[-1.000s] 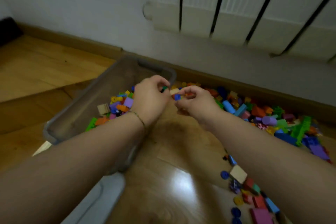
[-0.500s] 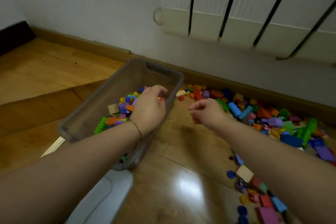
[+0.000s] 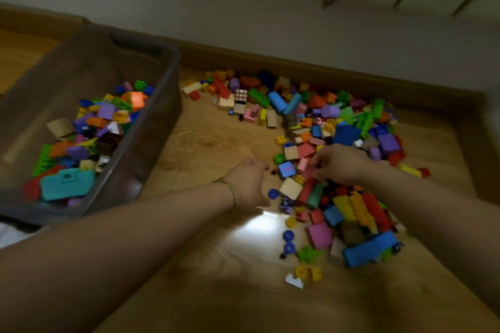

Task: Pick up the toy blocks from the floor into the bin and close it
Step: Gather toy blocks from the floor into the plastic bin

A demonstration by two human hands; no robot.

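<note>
Gathering seemed in hand: left hand (image 3: 249,184) lay open beside the blocks (image 3: 338,121), right hand (image 3: 342,163) curled among them, grip unclear, and next likely needed a scoop leftward into the bin (image 3: 162,127).

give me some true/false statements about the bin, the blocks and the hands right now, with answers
1. The bin has blocks in it. True.
2. The bin's lid is on. False: its top is open.
3. The left hand and right hand are both at the floor blocks, outside the bin. True.
4. The floor is cleared of toys. False: many blocks lie on it.
5. The right wrist wears a band. False: the bracelet is on the left wrist.
</note>
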